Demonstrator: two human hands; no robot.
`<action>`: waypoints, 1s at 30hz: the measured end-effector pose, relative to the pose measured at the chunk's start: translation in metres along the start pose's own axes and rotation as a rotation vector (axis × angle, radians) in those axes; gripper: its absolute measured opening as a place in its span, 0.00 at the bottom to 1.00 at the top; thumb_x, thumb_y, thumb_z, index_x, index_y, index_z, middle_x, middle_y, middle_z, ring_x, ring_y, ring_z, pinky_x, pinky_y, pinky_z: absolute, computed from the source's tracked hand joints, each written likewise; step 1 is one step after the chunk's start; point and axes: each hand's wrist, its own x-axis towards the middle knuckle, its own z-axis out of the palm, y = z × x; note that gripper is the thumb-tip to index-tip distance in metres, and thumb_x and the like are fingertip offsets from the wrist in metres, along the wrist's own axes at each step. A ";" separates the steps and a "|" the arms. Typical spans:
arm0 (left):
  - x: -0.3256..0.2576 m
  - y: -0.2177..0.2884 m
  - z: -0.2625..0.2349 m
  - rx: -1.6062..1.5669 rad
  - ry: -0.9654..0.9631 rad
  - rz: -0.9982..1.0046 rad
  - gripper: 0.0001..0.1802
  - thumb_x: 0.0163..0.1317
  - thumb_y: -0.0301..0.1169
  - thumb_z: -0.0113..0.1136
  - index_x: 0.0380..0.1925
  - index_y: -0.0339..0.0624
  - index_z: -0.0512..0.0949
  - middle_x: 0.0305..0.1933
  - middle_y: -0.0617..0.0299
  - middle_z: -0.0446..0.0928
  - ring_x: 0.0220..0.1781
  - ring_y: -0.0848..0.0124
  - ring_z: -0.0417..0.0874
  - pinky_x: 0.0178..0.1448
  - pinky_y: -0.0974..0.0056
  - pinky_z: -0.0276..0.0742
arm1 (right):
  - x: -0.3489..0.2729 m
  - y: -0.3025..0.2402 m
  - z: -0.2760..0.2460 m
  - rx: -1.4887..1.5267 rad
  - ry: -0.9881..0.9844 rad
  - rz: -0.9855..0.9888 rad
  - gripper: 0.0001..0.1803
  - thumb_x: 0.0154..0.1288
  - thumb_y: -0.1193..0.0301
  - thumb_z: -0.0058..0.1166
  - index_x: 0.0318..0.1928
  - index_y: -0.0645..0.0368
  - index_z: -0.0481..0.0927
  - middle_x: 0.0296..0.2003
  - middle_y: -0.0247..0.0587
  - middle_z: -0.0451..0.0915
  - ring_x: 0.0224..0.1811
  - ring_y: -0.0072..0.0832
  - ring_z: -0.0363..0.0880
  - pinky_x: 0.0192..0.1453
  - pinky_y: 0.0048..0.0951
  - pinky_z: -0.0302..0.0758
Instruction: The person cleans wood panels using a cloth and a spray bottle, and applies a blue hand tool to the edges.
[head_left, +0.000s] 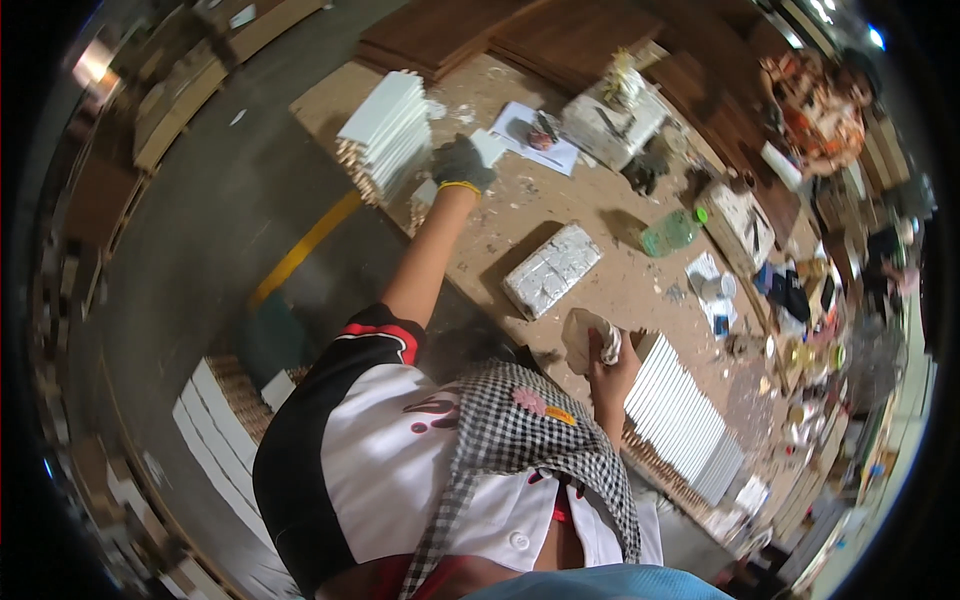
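Observation:
My left hand (462,163), in a dark grey glove with a yellow cuff, reaches out across the workbench (610,205). It closes over a white slat (489,146) lying beside a stack of white slats (385,132) at the bench's left end. My bare right hand (604,362) stays close to my body at the bench's near edge. It grips a crumpled beige cloth (583,332). A white rectangular block (552,270) lies on the bench between my two hands.
A second stack of white slats (682,415) stands right of my right hand. A green plastic bottle (668,232), papers (535,135) and tool clutter cover the far bench. Another person (822,100) is at the top right. More white slats (215,420) sit on the floor at left.

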 end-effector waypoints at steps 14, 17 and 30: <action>-0.019 -0.011 -0.010 0.256 0.191 0.229 0.61 0.46 0.63 0.69 0.73 0.38 0.56 0.75 0.37 0.57 0.75 0.42 0.60 0.73 0.44 0.62 | -0.026 0.010 -0.013 -0.202 -0.210 0.175 0.17 0.62 0.62 0.65 0.46 0.57 0.80 0.33 0.53 0.82 0.35 0.52 0.82 0.37 0.43 0.77; -0.037 0.011 0.033 -0.132 0.503 0.721 0.46 0.54 0.53 0.70 0.65 0.34 0.67 0.68 0.41 0.67 0.70 0.45 0.67 0.73 0.47 0.63 | -0.021 -0.001 -0.036 -0.264 -0.326 0.018 0.17 0.62 0.59 0.63 0.45 0.56 0.78 0.30 0.51 0.83 0.32 0.52 0.82 0.35 0.47 0.78; -0.303 0.223 0.134 -0.453 -1.039 0.907 0.24 0.66 0.44 0.61 0.49 0.33 0.71 0.38 0.53 0.76 0.39 0.65 0.80 0.46 0.60 0.79 | -0.063 0.040 -0.141 -0.531 -0.305 0.440 0.15 0.58 0.63 0.64 0.41 0.57 0.78 0.30 0.51 0.83 0.34 0.49 0.83 0.37 0.46 0.77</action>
